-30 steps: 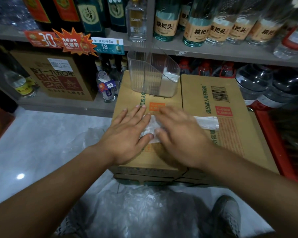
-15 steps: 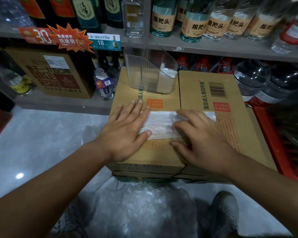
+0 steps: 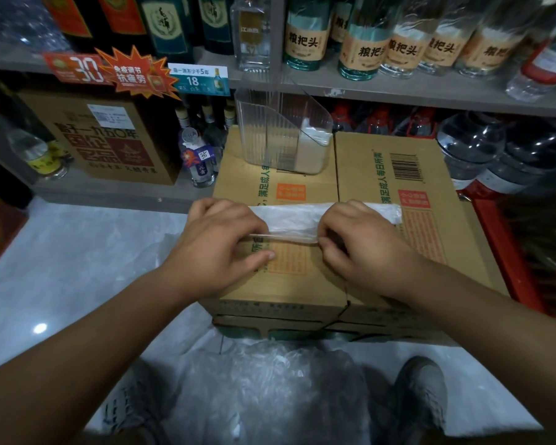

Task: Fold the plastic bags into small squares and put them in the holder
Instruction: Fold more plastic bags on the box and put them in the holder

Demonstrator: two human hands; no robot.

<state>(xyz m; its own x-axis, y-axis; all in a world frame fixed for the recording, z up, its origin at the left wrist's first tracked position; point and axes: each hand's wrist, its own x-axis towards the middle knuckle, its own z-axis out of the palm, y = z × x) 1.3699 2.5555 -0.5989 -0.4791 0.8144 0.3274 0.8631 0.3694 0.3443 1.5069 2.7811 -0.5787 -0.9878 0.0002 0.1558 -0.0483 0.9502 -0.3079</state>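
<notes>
**A:** Which step is in hand?

**B:** A lengthwise fold, I'd say. The left hand (image 3: 225, 248) has its fingers curled and pinches the near edge of the bag (image 3: 289, 216), which lies as a flattened white strip across the top of the boxes (image 3: 437, 245). The right hand (image 3: 363, 248) pinches the same edge further right. Between the two hands that edge is lifted and drawn taut, while the far edge lies flat on the cardboard. The strip's right end sticks out beyond the right hand.

**A:** So it's no square yet?

**B:** No, it's a long band. My guess is the task is in its early to middle part for this bag.

**A:** What does the next move call for?

**B:** Probably carrying the near edge over to the far edge. Both hands should travel together so the edges land parallel, then flatten the crease. Thin film tends to slip and trap air, so it will want firm smoothing. After that come the short folds from one end along the band.

**A:** And the holder?

**B:** The holder (image 3: 257, 136) stands at the far side of the boxes, well apart from the bag. I see nothing in its left part. The right part holds something white (image 3: 312, 146), likely folded bags. Loose plastic (image 3: 270, 380) lies on the floor near the feet, so more seems to be waiting.
</notes>
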